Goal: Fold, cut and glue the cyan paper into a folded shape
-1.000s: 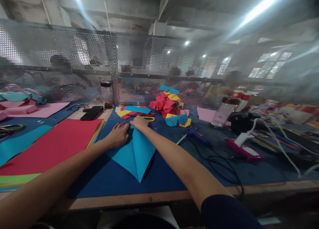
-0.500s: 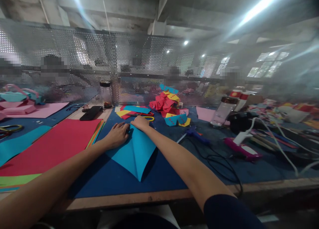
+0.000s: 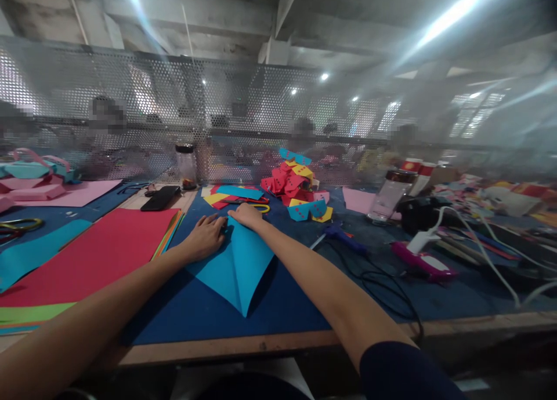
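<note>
A sheet of blue paper [image 3: 243,261] lies on the dark blue table mat in front of me, creased down its length, its near corner lifted off the mat. My left hand [image 3: 205,237] rests on the paper's left side, fingers slightly bent and a little apart. At the far end, my right hand [image 3: 246,215] has its fingers closed on the paper's edge; the fingertips are partly hidden. Just beyond my hands are scissors with yellow handles [image 3: 263,207] and flat red, yellow and blue paper pieces [image 3: 239,192].
A stack of coloured sheets, red on top [image 3: 100,249], lies at left beside a black phone [image 3: 161,198]. Folded paper pieces [image 3: 293,182] are piled ahead. To the right are a blue glue gun [image 3: 346,237], its cable, a glass bottle [image 3: 389,197] and a magenta power strip [image 3: 424,262].
The view has shifted very slightly. Both hands and the blue paper stay in nearly the same place.
</note>
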